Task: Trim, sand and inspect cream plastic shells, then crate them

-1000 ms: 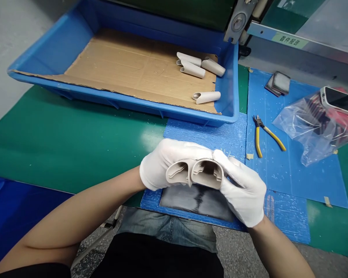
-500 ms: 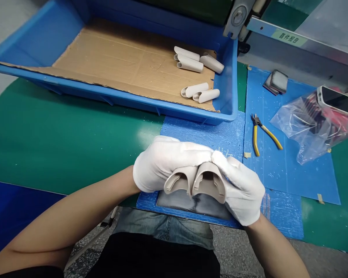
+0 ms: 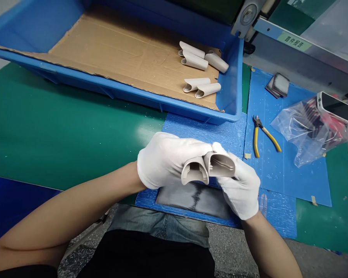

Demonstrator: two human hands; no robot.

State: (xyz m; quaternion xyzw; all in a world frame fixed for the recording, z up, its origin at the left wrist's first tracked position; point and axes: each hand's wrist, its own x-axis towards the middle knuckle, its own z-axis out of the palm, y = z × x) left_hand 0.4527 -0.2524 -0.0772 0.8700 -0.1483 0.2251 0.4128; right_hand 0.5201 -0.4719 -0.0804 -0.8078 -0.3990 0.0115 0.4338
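Note:
Both my hands wear white gloves and meet over the near edge of the blue mat. My left hand is closed around one beige curved plastic part, its open end facing me. My right hand grips a second beige part, held end to end against the first. Under my hands lies a dark grey pad on the mat. Several more of the same beige parts lie in the right end of the blue tray, on its cardboard liner.
Yellow-handled cutters lie on the mat right of my hands. Further right sit a clear plastic bag and a phone. A small grey square pad rests near the machine frame. Green table surface spreads to the left.
A fifth beige part has appeared in the tray beside the lone one. My hands turned the two held parts, now angled differently with the left one's open end facing me.

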